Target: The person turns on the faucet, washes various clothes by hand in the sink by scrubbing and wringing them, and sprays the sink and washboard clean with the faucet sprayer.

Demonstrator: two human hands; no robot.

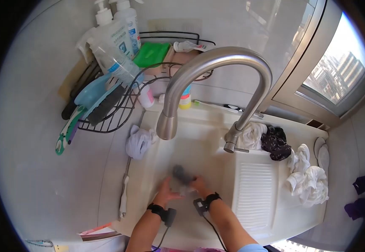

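Note:
A small dark grey piece of cloth [181,174], perhaps a sock, lies in the basin of a white laundry sink [216,164]. It looks blurred, in what seems to be cloudy water. My right hand [197,185] is at the cloth's right end, its fingers closed on it. Just left of and below the cloth, my left hand [166,193] is open, with the thumb stretched out to the side. Both wrists wear black straps with small boxes and cables. The steel faucet [167,126] arches above the basin, its spout over the cloth's upper left.
A ribbed washboard [255,195] is moulded in on the right. Beyond it lie white cloths [310,185] and a black patterned cloth [276,143]. A wire rack [119,119] with bottles and brushes hangs upper left. A pale cloth [139,142] sits on the left rim.

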